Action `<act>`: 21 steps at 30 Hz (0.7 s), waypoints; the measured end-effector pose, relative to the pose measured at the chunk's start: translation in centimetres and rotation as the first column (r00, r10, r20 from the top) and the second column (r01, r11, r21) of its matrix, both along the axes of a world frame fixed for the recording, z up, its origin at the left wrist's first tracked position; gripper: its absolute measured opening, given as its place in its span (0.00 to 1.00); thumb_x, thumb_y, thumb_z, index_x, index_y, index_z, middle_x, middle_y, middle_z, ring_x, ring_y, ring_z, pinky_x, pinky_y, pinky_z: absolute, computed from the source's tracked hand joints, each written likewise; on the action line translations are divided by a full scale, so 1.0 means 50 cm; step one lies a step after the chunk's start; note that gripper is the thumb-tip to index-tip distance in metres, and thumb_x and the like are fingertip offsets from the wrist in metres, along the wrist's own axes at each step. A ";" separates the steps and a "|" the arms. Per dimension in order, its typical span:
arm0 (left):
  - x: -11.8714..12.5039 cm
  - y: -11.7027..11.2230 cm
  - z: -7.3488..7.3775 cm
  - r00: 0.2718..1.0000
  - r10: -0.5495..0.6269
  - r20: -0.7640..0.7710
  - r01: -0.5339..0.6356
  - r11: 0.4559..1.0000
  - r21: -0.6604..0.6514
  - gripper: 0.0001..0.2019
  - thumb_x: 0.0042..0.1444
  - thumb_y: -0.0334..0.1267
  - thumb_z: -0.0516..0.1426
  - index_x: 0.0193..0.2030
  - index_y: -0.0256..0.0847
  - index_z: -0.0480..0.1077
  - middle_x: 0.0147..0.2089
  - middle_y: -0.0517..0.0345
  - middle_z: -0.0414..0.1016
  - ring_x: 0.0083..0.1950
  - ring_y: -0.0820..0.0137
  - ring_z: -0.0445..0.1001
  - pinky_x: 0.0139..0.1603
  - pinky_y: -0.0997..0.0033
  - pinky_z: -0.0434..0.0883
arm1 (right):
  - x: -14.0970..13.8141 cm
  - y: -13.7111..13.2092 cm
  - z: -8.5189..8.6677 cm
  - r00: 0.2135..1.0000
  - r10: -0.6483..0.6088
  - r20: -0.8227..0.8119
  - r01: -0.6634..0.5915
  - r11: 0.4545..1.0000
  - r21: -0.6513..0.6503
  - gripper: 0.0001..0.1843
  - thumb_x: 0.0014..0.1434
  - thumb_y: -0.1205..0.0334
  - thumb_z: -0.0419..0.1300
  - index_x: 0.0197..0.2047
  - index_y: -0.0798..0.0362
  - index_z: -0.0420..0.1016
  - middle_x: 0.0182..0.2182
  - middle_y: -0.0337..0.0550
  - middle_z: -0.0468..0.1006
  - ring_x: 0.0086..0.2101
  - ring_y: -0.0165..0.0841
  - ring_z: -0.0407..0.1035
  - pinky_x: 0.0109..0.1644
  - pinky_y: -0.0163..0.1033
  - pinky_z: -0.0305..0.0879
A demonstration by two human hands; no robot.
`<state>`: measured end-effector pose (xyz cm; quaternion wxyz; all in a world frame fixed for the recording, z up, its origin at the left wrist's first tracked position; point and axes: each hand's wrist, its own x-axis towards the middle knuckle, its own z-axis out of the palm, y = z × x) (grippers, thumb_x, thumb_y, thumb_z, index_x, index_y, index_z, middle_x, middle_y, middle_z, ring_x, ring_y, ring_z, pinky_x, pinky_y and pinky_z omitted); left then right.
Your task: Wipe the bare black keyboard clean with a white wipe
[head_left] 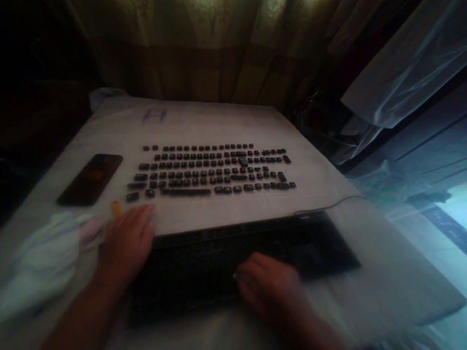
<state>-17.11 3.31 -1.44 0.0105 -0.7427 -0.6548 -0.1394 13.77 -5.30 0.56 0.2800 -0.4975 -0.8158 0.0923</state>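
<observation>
A black keyboard base [312,248] lies across the near part of a white-covered table [218,122]. Beyond it, several loose black keycaps [209,169] are laid out in rows in keyboard order. My left hand [128,243] rests at the base's left end, fingers together and laid fairly flat, nothing seen in it. My right hand [268,288] hovers over the middle of the base, fingers curled downward and smeared by motion; whether it holds anything is unclear.
A dark phone [90,179] lies at the left of the table. A white cloth [42,260] sits by my left wrist, with a small orange object [115,207] beside it. A thin cable [332,205] runs off right. Curtains hang behind.
</observation>
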 end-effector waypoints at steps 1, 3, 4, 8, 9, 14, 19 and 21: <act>0.000 0.000 -0.001 1.000 0.000 0.000 0.000 1.000 0.000 0.28 0.64 0.45 0.40 0.60 0.37 0.70 0.61 0.44 0.77 0.63 0.55 0.74 0.63 0.50 0.69 | 0.000 -0.001 0.000 1.000 0.000 -0.001 0.000 1.000 -0.001 0.11 0.59 0.71 0.55 0.30 0.51 0.75 0.26 0.39 0.75 0.26 0.30 0.68 0.31 0.33 0.59; -0.001 0.000 -0.002 1.000 0.001 -0.001 -0.001 1.000 0.001 0.28 0.64 0.46 0.40 0.61 0.37 0.70 0.62 0.44 0.76 0.63 0.55 0.74 0.63 0.50 0.69 | 0.000 -0.002 0.000 1.000 -0.002 0.001 0.002 1.000 -0.007 0.11 0.59 0.72 0.55 0.29 0.51 0.74 0.26 0.39 0.74 0.26 0.29 0.68 0.31 0.33 0.58; -0.001 0.000 -0.003 1.000 0.001 -0.001 -0.001 1.000 0.001 0.28 0.65 0.46 0.39 0.61 0.37 0.70 0.62 0.44 0.76 0.63 0.54 0.73 0.63 0.49 0.69 | 0.000 -0.003 0.000 1.000 -0.004 0.000 0.004 1.000 -0.008 0.11 0.59 0.72 0.55 0.29 0.51 0.74 0.25 0.39 0.74 0.26 0.29 0.68 0.31 0.33 0.58; -0.003 -0.001 -0.006 1.000 -0.004 -0.001 0.004 1.000 0.004 0.28 0.65 0.46 0.39 0.62 0.38 0.69 0.63 0.45 0.75 0.64 0.54 0.73 0.63 0.48 0.69 | 0.000 -0.003 0.002 1.000 -0.010 -0.016 0.010 1.000 0.006 0.12 0.60 0.71 0.54 0.30 0.51 0.75 0.25 0.39 0.74 0.26 0.29 0.67 0.31 0.33 0.57; -0.003 -0.001 -0.007 1.000 -0.006 0.000 0.006 1.000 0.005 0.28 0.65 0.46 0.39 0.62 0.39 0.69 0.63 0.46 0.76 0.64 0.55 0.73 0.63 0.48 0.69 | 0.000 -0.002 0.002 1.000 0.001 -0.012 0.000 1.000 0.011 0.12 0.60 0.71 0.54 0.30 0.51 0.75 0.25 0.39 0.74 0.26 0.29 0.67 0.31 0.33 0.57; -0.003 0.000 -0.008 1.000 -0.007 -0.002 0.007 1.000 0.008 0.28 0.65 0.47 0.39 0.61 0.38 0.69 0.62 0.45 0.76 0.63 0.55 0.73 0.63 0.49 0.69 | 0.000 0.002 0.003 1.000 0.006 0.018 -0.006 1.000 0.012 0.11 0.60 0.71 0.55 0.30 0.51 0.75 0.25 0.38 0.74 0.25 0.29 0.67 0.31 0.33 0.57; -0.003 0.000 -0.008 1.000 -0.003 0.001 0.003 1.000 0.012 0.28 0.65 0.47 0.39 0.61 0.38 0.69 0.63 0.45 0.76 0.64 0.54 0.73 0.64 0.48 0.68 | 0.000 -0.003 0.001 1.000 -0.010 0.009 0.010 1.000 -0.007 0.12 0.60 0.71 0.53 0.30 0.50 0.75 0.25 0.39 0.73 0.25 0.30 0.67 0.31 0.34 0.56; -0.002 0.000 -0.008 1.000 -0.003 0.004 0.003 1.000 0.012 0.27 0.65 0.46 0.39 0.61 0.40 0.69 0.62 0.46 0.76 0.64 0.55 0.73 0.64 0.48 0.69 | 0.000 -0.005 0.000 1.000 -0.004 0.000 0.004 1.000 -0.011 0.12 0.60 0.71 0.53 0.30 0.51 0.75 0.25 0.39 0.73 0.26 0.30 0.67 0.31 0.34 0.56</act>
